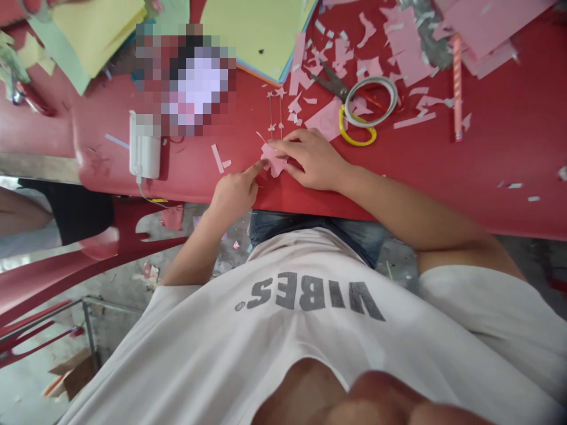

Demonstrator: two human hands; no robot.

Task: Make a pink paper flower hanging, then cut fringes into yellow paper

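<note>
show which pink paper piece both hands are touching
The wavy-edged pink paper piece, with the left hand and right hand on it; the loose pink paper scraps farther back lie free of both hands.

The scene is viewed by one camera worn on the person's head, aimed forward and steeply down. The near part of the view is filled by the white shirt, which is seen from above at close range, its lettering turned upside down. Near the middle, beyond the shirt, the fingers are taken in from above. The far part is crossed by the red desk, cut off at the left, right and far borders. On the near left, the grey floor is looked down upon.
</note>
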